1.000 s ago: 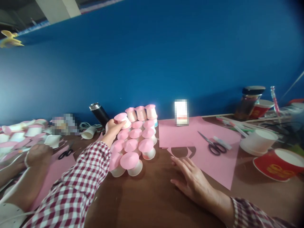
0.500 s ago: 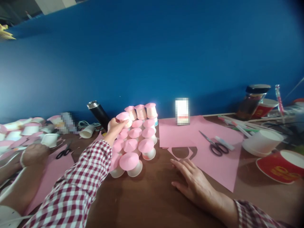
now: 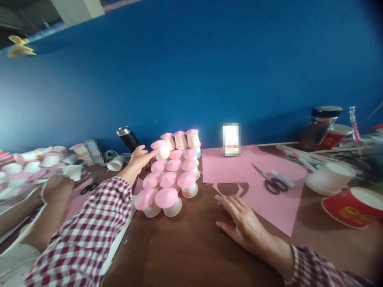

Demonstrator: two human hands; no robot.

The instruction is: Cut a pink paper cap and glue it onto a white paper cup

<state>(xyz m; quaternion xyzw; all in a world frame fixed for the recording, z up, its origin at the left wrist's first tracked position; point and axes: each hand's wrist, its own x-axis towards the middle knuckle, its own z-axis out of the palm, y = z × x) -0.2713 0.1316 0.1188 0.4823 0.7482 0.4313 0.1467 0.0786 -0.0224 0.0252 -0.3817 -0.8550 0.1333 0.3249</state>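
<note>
Several upturned paper cups topped with pink paper cones stand in close rows on the brown table [image 3: 179,247]. My left hand [image 3: 138,161] is beside the rearmost left capped cup [image 3: 162,152], fingers apart and not wrapped around it. One fingertip reaches its edge; whether it touches, I cannot tell. At the front of the group are two more capped cups, one with a wide pink cone [image 3: 166,198]. My right hand [image 3: 243,223] rests on the table with fingers stretched out, holding nothing, just in front of a cut pink paper scrap [image 3: 220,190].
Pink paper sheets [image 3: 281,211] lie to the right with scissors [image 3: 273,184] on them. Further right are a white cup [image 3: 327,179], a red paper cup [image 3: 348,209] and a dark-lidded jar [image 3: 318,127]. A black flask [image 3: 128,138] and another person's hand [image 3: 58,187] are at left.
My left hand has let go of the capped cup and drawn back to the left. The cup now stands in the rows. My right hand stays put; the view has shifted slightly left.
</note>
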